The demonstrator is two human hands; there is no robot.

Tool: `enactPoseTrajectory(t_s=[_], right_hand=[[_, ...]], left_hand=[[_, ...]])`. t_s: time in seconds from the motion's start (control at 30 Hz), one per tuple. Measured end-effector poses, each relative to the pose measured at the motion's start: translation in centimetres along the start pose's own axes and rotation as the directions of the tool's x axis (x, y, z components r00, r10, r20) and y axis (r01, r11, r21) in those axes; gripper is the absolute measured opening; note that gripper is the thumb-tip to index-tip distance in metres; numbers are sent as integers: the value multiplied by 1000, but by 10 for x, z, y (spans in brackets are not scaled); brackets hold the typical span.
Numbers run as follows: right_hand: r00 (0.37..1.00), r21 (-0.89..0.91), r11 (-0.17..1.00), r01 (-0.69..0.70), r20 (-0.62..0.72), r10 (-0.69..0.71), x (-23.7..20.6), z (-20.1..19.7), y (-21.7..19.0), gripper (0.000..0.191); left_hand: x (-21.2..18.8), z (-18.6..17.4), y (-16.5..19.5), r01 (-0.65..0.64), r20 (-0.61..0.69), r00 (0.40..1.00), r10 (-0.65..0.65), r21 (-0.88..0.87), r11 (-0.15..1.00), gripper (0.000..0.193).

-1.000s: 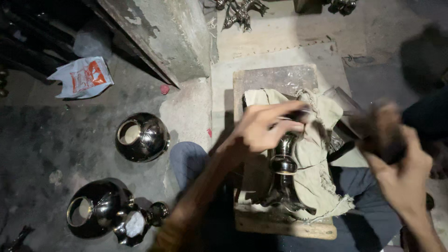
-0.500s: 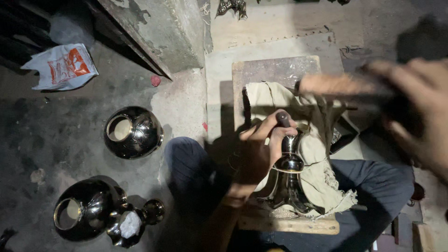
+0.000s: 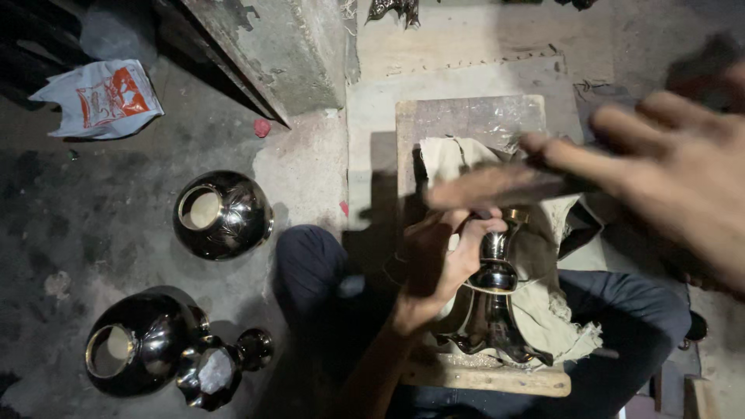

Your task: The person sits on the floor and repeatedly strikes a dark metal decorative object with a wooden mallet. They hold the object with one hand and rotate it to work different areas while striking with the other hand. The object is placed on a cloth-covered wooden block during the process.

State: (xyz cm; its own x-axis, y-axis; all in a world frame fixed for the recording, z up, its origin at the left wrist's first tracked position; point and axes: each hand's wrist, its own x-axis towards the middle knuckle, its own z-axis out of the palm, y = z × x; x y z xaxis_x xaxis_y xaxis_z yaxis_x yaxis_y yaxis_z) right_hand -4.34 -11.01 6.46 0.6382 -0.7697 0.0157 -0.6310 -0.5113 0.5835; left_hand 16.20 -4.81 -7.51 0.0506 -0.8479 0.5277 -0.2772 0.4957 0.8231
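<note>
**Metal vase gripped on a cloth-covered board**

A dark, shiny metal vase is stood upright on a beige cloth, which is spread over a wooden board resting across the person's lap. The neck of the vase is gripped by the left hand, with the fingers curled tightly around it just below the brass-coloured rim. Whether anything lies inside the vase cannot be told, since its mouth is hidden by the hand.

A long, flat wooden tool is held above the vase mouth by the right hand. The hand is blurred; its fingers are seen stretched along the tool and closed on its end.

Three more dark metal vessels are found on the floor to the left. A round pot is set apart, and nothing is seen through its open mouth but a pale inner wall. A larger pot is likewise seen open, with a small faceted piece touching its side.

The floor is grey, stained concrete. A white and orange plastic bag is laid at the upper left, near a slanted concrete slab.
</note>
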Motion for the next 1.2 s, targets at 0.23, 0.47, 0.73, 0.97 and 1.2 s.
enactPoseTrajectory(t_s=[0.23,0.47,0.73,0.97,1.2], right_hand=[[983,-209,978,25,183,14,2,-15,-4,94],[992,-117,992,-47,107,60,-19,32,4,82],[971,366,908,-206,192,143,-38,57,16,89],[985,523,835,-171,77,153,-63,45,16,98],[980,674,739,10,-154,127,-46,31,23,86]], left_hand=[[-5,-3,-4,-90,1,996,91,195,977,13],[-1,-2,3,-124,-17,991,131,212,969,15],[2,-9,1,-244,129,968,217,259,935,10],[10,-4,-7,-240,207,959,192,236,942,5],[27,-7,-6,-194,346,923,166,48,980,21]])
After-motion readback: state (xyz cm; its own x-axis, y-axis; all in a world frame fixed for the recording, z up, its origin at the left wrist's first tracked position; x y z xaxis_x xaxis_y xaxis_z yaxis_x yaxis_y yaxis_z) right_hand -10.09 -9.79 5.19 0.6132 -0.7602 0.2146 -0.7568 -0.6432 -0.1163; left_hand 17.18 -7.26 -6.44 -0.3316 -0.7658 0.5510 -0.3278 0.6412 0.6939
